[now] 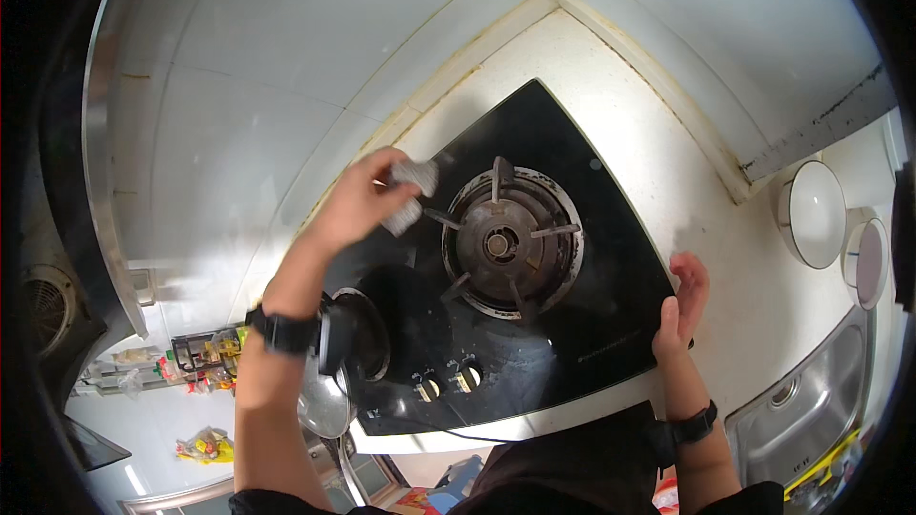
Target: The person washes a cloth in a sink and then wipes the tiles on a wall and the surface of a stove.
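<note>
My left hand (358, 200) is closed around a bunched grey cloth (415, 177), blurred, above the upper left part of the black gas cooktop (608, 322). Just right of the cloth is the burner (499, 244) with its dark pan supports and stained ring. My right hand (680, 307) holds nothing. Its fingers are apart and curved at the cooktop's right edge; whether it touches the edge I cannot tell. Two control knobs (469, 378) sit at the front of the cooktop. My left forearm partly hides a second burner (361, 336).
Tiled walls (279, 86) meet in a corner behind the cooktop. On the right are a white bowl (814, 214), another bowl (866, 265) and a steel sink (801, 408). At lower left stand a metal pan (325, 400) and a rack of packets (207, 357). A range hood (100, 157) hangs at left.
</note>
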`<move>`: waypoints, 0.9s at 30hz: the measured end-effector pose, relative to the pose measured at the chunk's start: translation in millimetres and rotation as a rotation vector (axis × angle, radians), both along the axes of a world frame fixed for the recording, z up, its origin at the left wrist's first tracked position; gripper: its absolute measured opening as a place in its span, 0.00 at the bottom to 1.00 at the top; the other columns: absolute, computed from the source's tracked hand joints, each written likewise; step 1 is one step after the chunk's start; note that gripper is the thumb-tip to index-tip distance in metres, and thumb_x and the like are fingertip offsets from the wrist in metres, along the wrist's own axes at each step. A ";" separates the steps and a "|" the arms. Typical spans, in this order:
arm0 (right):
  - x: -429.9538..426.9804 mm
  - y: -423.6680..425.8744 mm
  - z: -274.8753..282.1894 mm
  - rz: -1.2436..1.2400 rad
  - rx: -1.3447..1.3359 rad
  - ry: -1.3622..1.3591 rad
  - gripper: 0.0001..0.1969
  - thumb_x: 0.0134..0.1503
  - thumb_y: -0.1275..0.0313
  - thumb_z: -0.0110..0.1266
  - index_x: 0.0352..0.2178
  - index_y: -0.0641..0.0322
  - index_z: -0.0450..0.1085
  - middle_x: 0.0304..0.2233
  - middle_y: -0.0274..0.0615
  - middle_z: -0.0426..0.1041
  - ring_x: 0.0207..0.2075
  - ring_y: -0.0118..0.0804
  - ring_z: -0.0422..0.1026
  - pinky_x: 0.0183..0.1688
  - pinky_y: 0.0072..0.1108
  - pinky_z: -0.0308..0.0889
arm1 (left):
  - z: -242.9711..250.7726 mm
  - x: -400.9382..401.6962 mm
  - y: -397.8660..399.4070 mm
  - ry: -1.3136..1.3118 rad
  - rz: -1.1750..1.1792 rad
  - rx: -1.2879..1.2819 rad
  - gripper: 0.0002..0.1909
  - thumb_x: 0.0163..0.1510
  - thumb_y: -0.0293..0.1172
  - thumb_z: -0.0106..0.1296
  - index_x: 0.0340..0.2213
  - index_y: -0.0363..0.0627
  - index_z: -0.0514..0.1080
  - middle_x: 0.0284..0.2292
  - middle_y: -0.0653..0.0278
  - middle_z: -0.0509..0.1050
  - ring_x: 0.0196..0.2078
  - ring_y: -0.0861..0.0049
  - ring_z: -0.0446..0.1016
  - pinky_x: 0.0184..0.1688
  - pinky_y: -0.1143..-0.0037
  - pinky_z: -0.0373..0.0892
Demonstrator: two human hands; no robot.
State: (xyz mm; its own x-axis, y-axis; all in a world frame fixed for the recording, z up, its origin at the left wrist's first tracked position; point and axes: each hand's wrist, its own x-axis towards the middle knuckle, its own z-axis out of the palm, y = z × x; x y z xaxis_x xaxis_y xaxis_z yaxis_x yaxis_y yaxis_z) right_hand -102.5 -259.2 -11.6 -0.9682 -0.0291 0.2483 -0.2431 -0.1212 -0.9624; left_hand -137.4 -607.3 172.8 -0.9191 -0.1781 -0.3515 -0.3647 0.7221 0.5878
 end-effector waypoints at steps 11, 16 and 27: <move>1.2 1.5 -0.5 0.050 0.121 0.014 0.25 0.48 0.60 0.44 0.41 0.71 0.55 0.40 0.47 0.58 0.43 0.38 0.58 0.48 0.26 0.50 | -130.2 -89.4 -54.0 0.283 -0.549 -0.050 0.11 0.39 0.21 0.53 0.29 0.40 0.69 0.29 0.62 0.69 0.34 0.72 0.67 0.35 0.76 0.64; -2.3 2.4 -0.1 0.057 0.159 0.048 0.24 0.48 0.62 0.43 0.41 0.71 0.55 0.39 0.47 0.59 0.43 0.39 0.58 0.48 0.26 0.50 | -143.9 0.6 -105.5 0.050 -0.360 0.035 0.12 0.37 0.16 0.52 0.28 0.41 0.69 0.31 0.64 0.68 0.36 0.74 0.67 0.39 0.77 0.63; -1.8 2.8 1.7 0.130 0.222 0.080 0.24 0.51 0.62 0.40 0.43 0.73 0.54 0.42 0.48 0.59 0.46 0.39 0.56 0.50 0.28 0.47 | -139.4 46.3 -101.9 0.096 -0.069 -0.347 0.11 0.44 0.20 0.46 0.32 0.41 0.69 0.33 0.57 0.67 0.35 0.65 0.67 0.37 0.77 0.64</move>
State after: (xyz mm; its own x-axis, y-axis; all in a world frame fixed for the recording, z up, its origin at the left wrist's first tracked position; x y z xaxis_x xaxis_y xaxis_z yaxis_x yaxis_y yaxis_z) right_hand -104.3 -256.4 -9.9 -0.9305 -0.2139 0.2972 -0.3153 0.0553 -0.9474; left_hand -91.1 -709.1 33.4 -0.9590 -0.2084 -0.1920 -0.2634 0.9056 0.3324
